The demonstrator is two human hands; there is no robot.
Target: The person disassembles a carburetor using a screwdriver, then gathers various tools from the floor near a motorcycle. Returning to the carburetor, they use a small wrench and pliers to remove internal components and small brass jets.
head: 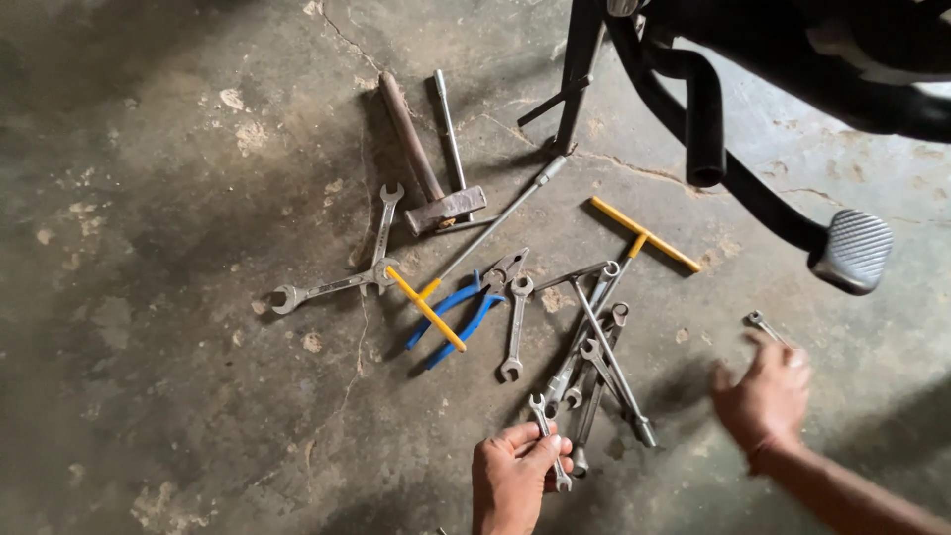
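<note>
Bare concrete floor (pixel 149 396) lies open to my left; a motorcycle frame (pixel 753 89) and its footpeg (pixel 852 250) crowd the upper right. My left hand (pixel 515 476) is closed around a small spanner (pixel 550 441), just below the tool pile (pixel 584 347). My right hand (pixel 765 396), blurred, fingers loosely spread, reaches toward a small wrench (pixel 765 325); contact cannot be told.

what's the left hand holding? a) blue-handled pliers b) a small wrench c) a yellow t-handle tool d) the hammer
b: the left hand has its fingers closed around a small wrench, while the blue-handled pliers, the hammer and the yellow T-handle tool all lie untouched on the concrete floor.
</note>
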